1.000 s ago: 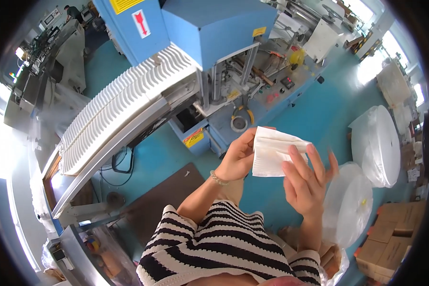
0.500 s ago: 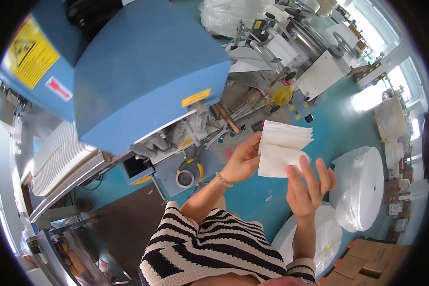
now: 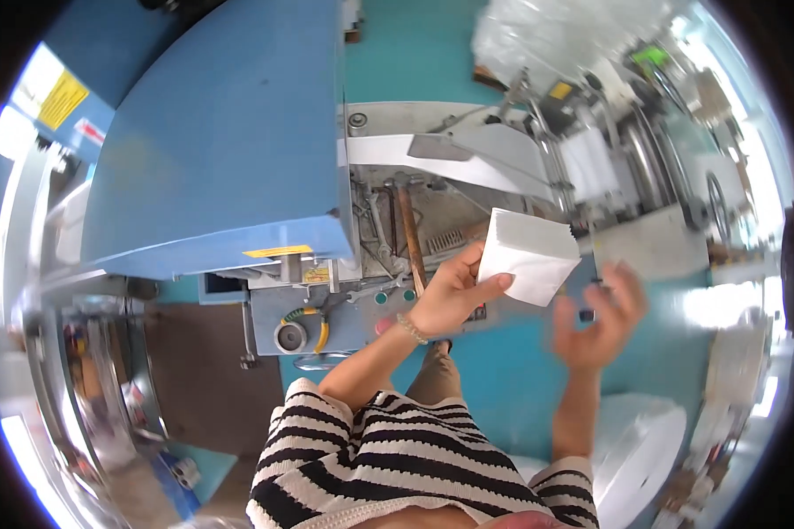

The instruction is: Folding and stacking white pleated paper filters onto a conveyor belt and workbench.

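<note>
Closest in is a black-and-cream striped top, its sleeves ending above both bare forearms. The left hand grips a small stack of folded white sheets by its left lower corner, the thumb lying flat on the near face and the other fingers behind; the stack stands tilted just to the right of that hand, its layered edges showing at the far right side. A beaded bracelet circles the left wrist. The right hand, blurred, is open with its fingers spread and slightly curled, near the stack's right side but apart from it. Below and between the hands shows teal floor; a large white roll sits beyond the right forearm, and a dark brown mat lies well to the left of the left hand. Also left of that hand, on a grey-blue table, are yellow-handled pliers beside a round grey piece. Just past the left hand's fingers lies a hammer with a wooden handle, with wrenches to its left. Farther off, a blue machine housing rises ahead and left of the left hand, a white strip runs beyond the stack, and metal rollers stand ahead of the right hand, with a clear plastic-wrapped bundle farthest out.
</note>
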A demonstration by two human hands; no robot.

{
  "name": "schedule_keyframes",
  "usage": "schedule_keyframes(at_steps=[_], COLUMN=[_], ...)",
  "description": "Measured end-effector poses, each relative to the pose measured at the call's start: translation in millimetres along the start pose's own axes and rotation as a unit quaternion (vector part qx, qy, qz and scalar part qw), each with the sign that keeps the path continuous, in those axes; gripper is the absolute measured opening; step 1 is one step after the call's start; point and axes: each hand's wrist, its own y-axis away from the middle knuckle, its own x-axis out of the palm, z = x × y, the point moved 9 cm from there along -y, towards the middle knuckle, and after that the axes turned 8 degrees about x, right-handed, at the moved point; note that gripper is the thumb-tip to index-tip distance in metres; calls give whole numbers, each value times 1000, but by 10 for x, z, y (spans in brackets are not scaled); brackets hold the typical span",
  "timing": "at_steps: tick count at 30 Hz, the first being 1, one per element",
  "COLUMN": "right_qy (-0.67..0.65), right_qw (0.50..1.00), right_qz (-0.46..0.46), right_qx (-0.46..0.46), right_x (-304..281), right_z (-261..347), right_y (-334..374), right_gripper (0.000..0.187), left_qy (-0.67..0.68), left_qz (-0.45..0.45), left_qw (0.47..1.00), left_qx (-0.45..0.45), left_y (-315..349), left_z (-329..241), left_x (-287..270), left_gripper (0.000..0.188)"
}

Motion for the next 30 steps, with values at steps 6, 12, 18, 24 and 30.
schedule_keyframes(at_steps=[6,12,18,24,30], right_qy=[13,246,234,-119,136], right_qw=[918,820,835,788,857], right_qz=[284,434,403,590,437], right_qx=[276,281,292,131,237], right_x=[1760,3301,3405,3468,3351], right_z=[-2946,-5520,-5722,-5199,-6023], right_y=[-1371,-1493,-1600,-1504,-1671], right_gripper=[57,90,72,36,72], left_qy=[-73,-106,-161,-185,-187], left_qz=[-115,-177,-201,-240,-240], left_qw=[983,962,937,913,918], left_qx=[123,180,237,275,253], left_y=[-467,-711,-735,-733,-938], left_z=[-87,-108,-94,-124,-25], left_x=[-95,27,-27,-56,-33], left_gripper=[35,31,33,33,35])
